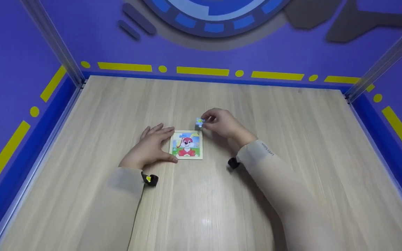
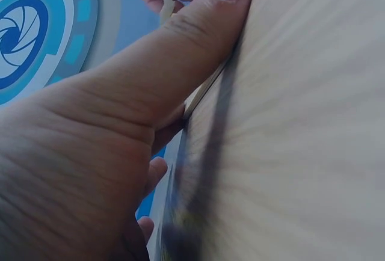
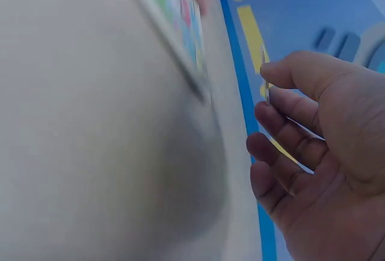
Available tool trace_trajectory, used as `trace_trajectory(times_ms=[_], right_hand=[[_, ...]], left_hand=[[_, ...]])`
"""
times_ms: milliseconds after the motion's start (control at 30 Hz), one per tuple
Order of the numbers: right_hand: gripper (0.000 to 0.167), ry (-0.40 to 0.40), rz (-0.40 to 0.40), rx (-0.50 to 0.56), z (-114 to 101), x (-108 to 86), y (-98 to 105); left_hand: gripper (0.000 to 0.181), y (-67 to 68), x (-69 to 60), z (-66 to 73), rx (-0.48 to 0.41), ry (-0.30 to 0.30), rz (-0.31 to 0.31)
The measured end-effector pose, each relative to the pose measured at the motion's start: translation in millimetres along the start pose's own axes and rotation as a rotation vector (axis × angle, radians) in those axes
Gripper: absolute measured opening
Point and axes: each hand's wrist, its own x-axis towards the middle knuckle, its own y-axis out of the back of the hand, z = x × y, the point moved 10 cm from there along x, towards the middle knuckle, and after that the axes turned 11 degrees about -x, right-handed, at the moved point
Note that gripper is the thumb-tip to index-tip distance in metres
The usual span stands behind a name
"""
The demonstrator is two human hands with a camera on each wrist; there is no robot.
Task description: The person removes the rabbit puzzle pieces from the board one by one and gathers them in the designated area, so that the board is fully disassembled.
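In the head view a small square jigsaw puzzle (image 1: 187,146) with a light frame lies flat on the table, showing a red and white rabbit-like cartoon figure. My left hand (image 1: 150,147) holds it from the left, thumb at the lower left corner and a fingertip at the upper left corner. Just beyond the puzzle's top right corner, my right hand (image 1: 223,124) pinches a blue puzzle piece (image 1: 199,122) with a yellow mark between thumb and fingers. Seen edge-on in the right wrist view, that thin piece (image 3: 266,74) is off the table and apart from the puzzle.
The wood-grain table (image 1: 291,139) extends around both hands. A purple wall (image 1: 215,55) with yellow marks closes off the back, and similar panels stand at both sides. Each wrist wears a small black camera (image 1: 151,180).
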Motion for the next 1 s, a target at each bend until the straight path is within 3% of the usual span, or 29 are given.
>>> trace_trajectory(times_ms=[267, 433, 800, 1000], right_hand=[[0.034, -0.048, 0.080, -0.110, 47.7, 4.6, 31.1], [0.034, -0.067, 0.086, -0.138, 65.1, 4.6, 38.0], [0.034, -0.077, 0.078, -0.159, 70.4, 4.3, 37.6], [0.036, -0.093, 0.122, -0.076, 63.1, 1.1, 37.9]], left_hand=[[0.120, -0.1, 1.2, 0.9, 0.001, -0.008, -0.013], [0.120, -0.8, 1.9, 0.7, -0.006, -0.003, -0.016], [0.120, -1.7, 2.1, 0.2, -0.004, -0.001, -0.012], [0.119, -1.4, 0.6, -2.2, -0.004, 0.009, -0.013]])
